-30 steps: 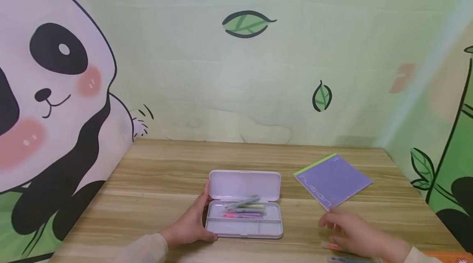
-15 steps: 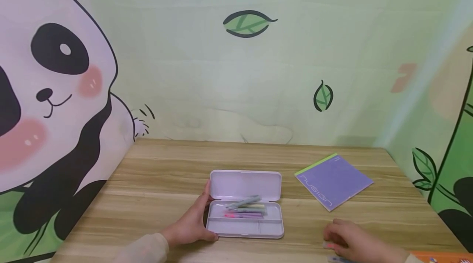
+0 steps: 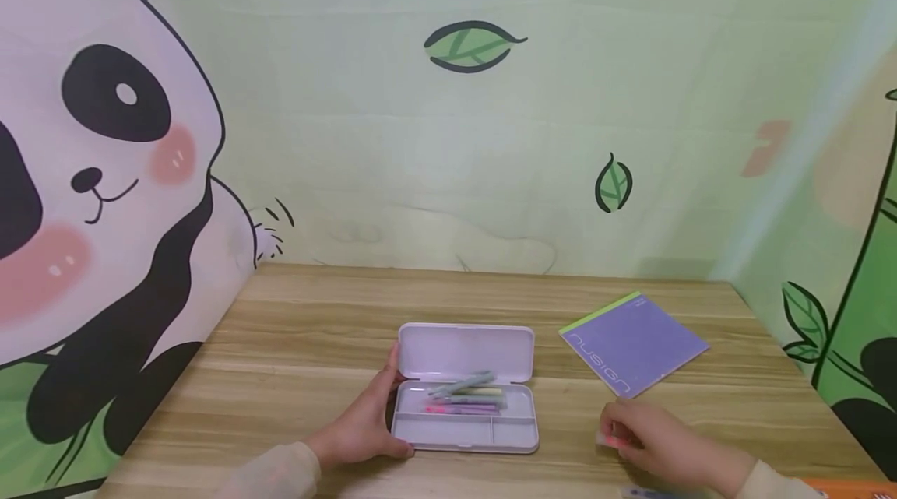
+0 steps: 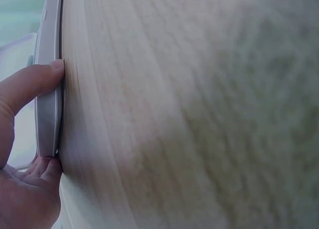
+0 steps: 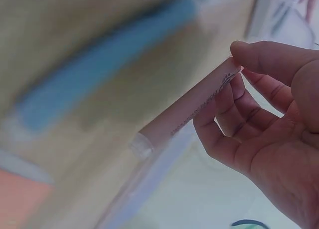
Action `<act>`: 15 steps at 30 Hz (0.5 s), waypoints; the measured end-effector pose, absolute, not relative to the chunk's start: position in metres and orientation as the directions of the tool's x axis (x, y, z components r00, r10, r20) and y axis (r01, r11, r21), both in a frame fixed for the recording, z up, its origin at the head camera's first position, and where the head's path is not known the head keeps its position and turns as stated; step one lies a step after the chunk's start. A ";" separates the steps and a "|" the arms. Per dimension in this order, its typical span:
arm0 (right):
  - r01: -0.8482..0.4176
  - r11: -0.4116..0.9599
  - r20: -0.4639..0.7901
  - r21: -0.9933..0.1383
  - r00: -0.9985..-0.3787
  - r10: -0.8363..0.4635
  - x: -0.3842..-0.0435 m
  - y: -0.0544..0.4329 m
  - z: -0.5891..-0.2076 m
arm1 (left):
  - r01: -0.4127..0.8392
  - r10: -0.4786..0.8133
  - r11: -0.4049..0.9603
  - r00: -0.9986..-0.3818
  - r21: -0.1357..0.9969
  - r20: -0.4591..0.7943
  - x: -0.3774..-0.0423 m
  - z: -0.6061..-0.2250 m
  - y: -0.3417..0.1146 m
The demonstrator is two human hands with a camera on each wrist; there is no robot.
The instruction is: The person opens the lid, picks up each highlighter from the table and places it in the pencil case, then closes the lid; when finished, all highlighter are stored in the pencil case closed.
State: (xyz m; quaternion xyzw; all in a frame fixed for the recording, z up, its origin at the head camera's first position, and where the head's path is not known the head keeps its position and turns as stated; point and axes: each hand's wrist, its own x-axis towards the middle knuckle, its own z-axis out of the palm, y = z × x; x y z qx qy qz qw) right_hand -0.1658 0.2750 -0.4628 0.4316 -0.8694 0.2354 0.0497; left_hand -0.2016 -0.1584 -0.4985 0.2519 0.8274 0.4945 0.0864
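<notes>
A white pencil case (image 3: 443,432) lies with its lid up on the wooden table, several pens (image 3: 466,399) in its rear compartment. My left hand (image 3: 359,423) grips its left end, thumb at the front wall (image 4: 48,112) and fingers around the side. On the right, my right hand (image 3: 662,437) pinches a pink pen (image 5: 192,102) between thumb and fingers, its clear end pointing away from the palm. Below that hand a blue pen (image 5: 109,64) rests on the table, partly cut off by the frame in the head view.
A purple notebook (image 3: 638,345) with a green edge strip lies behind the right hand. An orange object (image 3: 851,488) shows at the bottom right edge. A panda-printed cloth wall (image 3: 364,133) stands behind the table.
My right hand came down onto the pink pen, took hold of it and has lifted it slightly left. My left hand stays on the pencil case.
</notes>
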 end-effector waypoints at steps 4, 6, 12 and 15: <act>-0.786 0.515 0.311 -0.343 -0.612 -0.727 -0.174 0.261 -0.447 | 0.323 0.502 0.381 -0.859 0.866 0.100 -0.202 -0.499 -0.158; -0.789 0.527 0.319 -0.317 -0.612 -0.724 -0.177 0.253 -0.439 | 0.323 0.502 0.378 -0.859 0.867 0.101 -0.202 -0.500 -0.158; -0.763 0.556 0.249 -0.329 -0.638 -0.729 -0.183 0.224 -0.413 | 0.325 0.501 0.373 -0.859 0.869 0.106 -0.203 -0.501 -0.159; -0.758 0.563 0.221 -0.329 -0.642 -0.734 -0.186 0.209 -0.405 | 0.323 0.502 0.374 -0.859 0.869 0.103 -0.203 -0.501 -0.159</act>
